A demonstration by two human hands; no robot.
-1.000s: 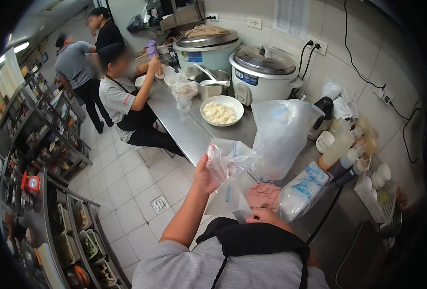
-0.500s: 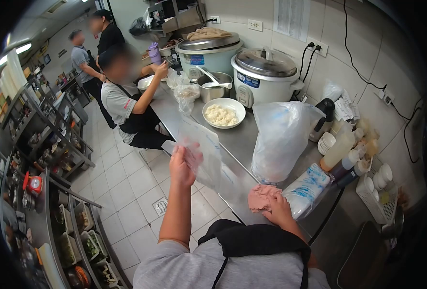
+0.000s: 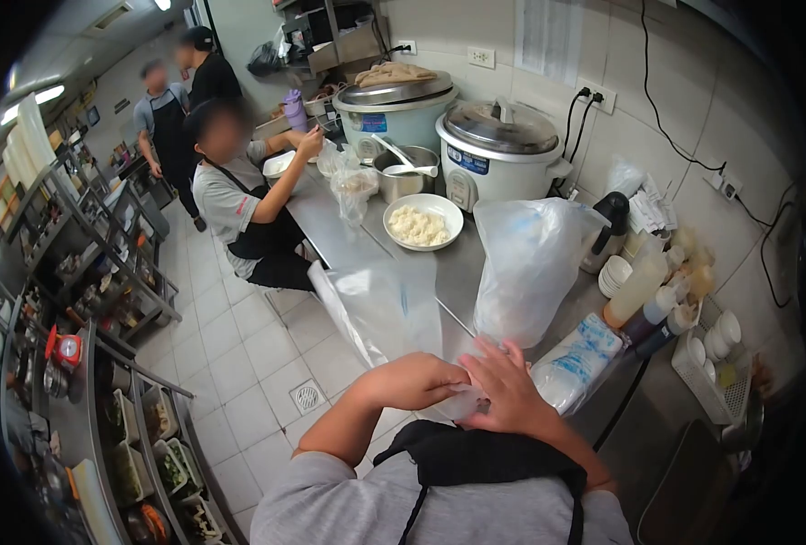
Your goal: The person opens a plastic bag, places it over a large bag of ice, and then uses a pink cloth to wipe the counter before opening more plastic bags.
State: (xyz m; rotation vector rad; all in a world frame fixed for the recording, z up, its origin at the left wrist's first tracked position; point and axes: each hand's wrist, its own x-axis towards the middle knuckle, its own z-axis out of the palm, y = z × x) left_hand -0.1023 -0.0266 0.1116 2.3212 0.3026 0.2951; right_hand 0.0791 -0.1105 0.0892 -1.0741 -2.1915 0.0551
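A clear plastic bag [image 3: 380,304] stretches out over the counter's edge, its near end gathered in front of my apron. My left hand [image 3: 417,381] is closed on that near end. My right hand [image 3: 512,391] meets it from the other side, thumb and fingers at the bag's edge, some fingertips raised. The pink ground meat is hidden behind my hands and the bag. Just beyond my right hand stands a large, full white plastic bag [image 3: 530,272]. A pack of plastic bags with blue print [image 3: 577,363] lies to its right.
A white bowl of pale crumbly food [image 3: 421,223], a steel pot [image 3: 403,180] and two large rice cookers [image 3: 498,145] stand farther back. Sauce bottles [image 3: 648,313] and a basket of cups [image 3: 716,363] are at right. A seated co-worker [image 3: 235,200] works at the counter's far left.
My left hand has come down and right with the plastic bag to meet my right hand. My right hand has left the pink meat's visible spot. A standing person in back has turned.
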